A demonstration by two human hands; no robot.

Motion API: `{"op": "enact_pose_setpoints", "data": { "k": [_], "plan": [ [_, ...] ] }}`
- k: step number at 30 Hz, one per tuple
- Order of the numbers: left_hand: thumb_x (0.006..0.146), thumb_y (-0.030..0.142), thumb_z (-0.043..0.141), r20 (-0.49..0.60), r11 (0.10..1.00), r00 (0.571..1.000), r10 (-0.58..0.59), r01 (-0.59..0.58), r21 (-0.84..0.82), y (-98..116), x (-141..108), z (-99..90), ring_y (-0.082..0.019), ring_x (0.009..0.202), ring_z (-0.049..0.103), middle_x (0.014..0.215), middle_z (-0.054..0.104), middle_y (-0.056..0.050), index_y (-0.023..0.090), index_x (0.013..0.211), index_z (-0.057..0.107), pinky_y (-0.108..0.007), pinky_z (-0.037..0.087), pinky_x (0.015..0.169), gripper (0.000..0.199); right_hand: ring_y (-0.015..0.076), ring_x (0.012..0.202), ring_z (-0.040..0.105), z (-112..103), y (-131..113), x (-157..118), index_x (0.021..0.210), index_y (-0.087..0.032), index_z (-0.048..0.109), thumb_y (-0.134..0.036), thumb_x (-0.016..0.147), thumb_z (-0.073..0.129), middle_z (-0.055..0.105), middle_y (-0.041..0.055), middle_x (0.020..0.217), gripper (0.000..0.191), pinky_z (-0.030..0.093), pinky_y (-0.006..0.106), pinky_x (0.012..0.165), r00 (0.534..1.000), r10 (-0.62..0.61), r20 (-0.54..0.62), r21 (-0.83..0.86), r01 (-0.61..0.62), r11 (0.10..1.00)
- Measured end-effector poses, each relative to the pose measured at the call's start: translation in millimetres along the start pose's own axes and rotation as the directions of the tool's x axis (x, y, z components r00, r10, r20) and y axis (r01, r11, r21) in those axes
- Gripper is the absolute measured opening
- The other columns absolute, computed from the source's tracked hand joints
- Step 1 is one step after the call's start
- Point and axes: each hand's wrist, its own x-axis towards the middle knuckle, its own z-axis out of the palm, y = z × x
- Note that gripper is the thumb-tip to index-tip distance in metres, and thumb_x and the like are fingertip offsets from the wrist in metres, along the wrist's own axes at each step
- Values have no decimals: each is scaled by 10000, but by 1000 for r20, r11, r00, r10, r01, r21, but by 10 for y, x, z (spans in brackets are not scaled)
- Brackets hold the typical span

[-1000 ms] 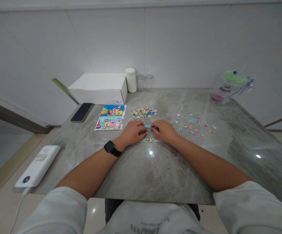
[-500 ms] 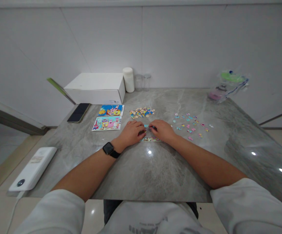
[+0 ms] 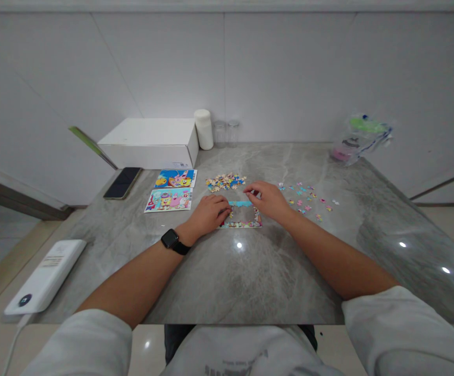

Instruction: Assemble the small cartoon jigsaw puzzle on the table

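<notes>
A partly assembled jigsaw puzzle (image 3: 244,224) lies on the grey table in front of me, a joined border of pieces around a bare middle. My left hand (image 3: 212,211), with a black watch on its wrist, rests at the puzzle's left side. Its fingers are curled against that edge and cover part of it. Just above the puzzle's top right corner is my right hand (image 3: 269,199), thumb and index finger drawn together in a pinch. Whatever may be between those fingertips is too small to make out. Loose puzzle pieces (image 3: 307,208) are scattered right of this hand.
Beyond the puzzle is a heap of puzzle pieces (image 3: 225,181). Two cartoon picture cards (image 3: 169,200) lie left, near a phone (image 3: 123,183). At the back stand a white box (image 3: 148,155), a white bottle (image 3: 204,130) and clear jars. A plastic bag (image 3: 358,141) sits back right; a power bank (image 3: 46,277), front left.
My right hand has lifted from the puzzle's middle to its top right corner, uncovering more of the border. My left hand stays at the left side. The view has shifted slightly.
</notes>
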Motion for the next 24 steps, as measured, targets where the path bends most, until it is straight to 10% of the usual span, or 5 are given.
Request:
{"op": "enact_pose_setpoints", "data": {
  "k": [12,24],
  "plan": [
    [1087,283,463,-213,1000,977,-25,21,-20,-71,-22,25,-253,1029,652,1078,734,-87,209,1133,684,-416,469,927,238,197,809,666,-916,161,106,1014,-205,789,-269,918,632,777,64,954,195,491,330,814,983,152,-106,-222,-173,960],
    [1063,304,498,-183,998,982,-45,38,-44,-60,-32,4,-248,1022,670,1083,745,-87,213,1138,691,-410,490,908,226,227,1023,717,-554,411,65,1075,-220,799,-235,912,685,806,81,1126,200,466,287,804,812,415,411,-535,-154,831]
  ]
}}
